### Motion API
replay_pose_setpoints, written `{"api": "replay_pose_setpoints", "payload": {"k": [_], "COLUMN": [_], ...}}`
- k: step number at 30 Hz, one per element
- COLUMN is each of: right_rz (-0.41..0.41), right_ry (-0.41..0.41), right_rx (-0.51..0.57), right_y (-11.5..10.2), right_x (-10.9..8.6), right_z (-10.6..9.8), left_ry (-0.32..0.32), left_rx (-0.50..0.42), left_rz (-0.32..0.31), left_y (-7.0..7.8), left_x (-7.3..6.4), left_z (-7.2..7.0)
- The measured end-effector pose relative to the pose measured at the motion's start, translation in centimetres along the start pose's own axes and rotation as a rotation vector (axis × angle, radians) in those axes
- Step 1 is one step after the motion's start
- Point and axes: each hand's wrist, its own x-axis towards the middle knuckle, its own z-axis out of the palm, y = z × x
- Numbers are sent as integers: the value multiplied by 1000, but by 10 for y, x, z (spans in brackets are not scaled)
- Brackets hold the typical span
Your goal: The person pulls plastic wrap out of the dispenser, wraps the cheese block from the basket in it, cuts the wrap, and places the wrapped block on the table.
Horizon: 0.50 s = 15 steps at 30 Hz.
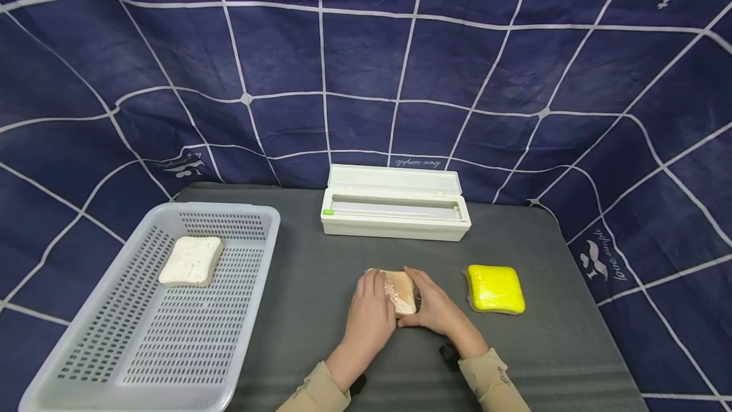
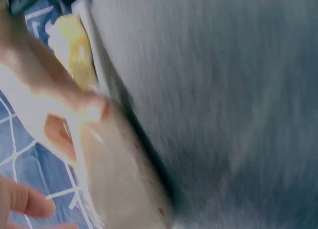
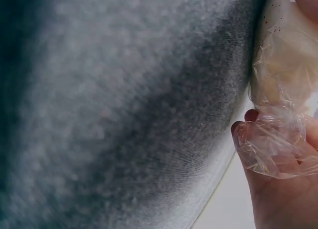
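Between both hands, on the grey table, lies a bread slice (image 1: 398, 291) with a tan face and pale sides, wrapped in clear cling film. My left hand (image 1: 368, 310) holds its left side, the fingers over the edge. At the right side, the thumb and fingers of my right hand (image 1: 437, 305) grip it. Loose cling film (image 3: 276, 139) bunches against that hand in the right wrist view. The left wrist view shows the right thumb pressing the slice's edge (image 2: 117, 164); small dark specks dot its side.
A yellow slice-shaped block (image 1: 495, 289) in clear film lies to the right. Behind the hands stands a white cling film dispenser (image 1: 396, 227) with its lid raised. At left, a pale plastic basket (image 1: 200, 336) holds a speckled white slice (image 1: 191, 261). A blue checked curtain (image 1: 366, 62) surrounds the table.
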Motion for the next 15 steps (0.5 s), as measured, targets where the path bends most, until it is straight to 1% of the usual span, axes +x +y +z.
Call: {"api": "replay_pose_setpoints", "payload": {"k": [1, 2, 5, 7, 8, 10, 11, 13, 15], "right_rz": [-1, 1, -8, -15, -17, -18, -17, -17, -11], "right_ry": [-1, -4, -2, -2, -1, -1, -1, 1, -3], "right_rx": [-2, 4, 8, 16, 17, 15, 17, 20, 17], "right_y": [0, 0, 1, 1, 1, 1, 2, 2, 3], "right_x": [0, 0, 0, 0, 0, 1, 1, 1, 0], "right_z": [0, 0, 1, 2, 2, 3, 3, 2, 1], "left_ry": [-19, -59, -227, -324, -357, -386, -394, -401, -382], "left_rx": [15, 31, 98, 134, 145, 159, 146, 74, -47], "left_rz": [21, 44, 113, 127, 128, 137, 134, 121, 86], "left_y": [-3, -6, -11, -11, -11, -11, -11, -13, -18], "left_x": [2, 4, 6, 5, 5, 4, 4, 6, 9], "left_z": [0, 0, 4, 7, 8, 10, 10, 7, 3]}}
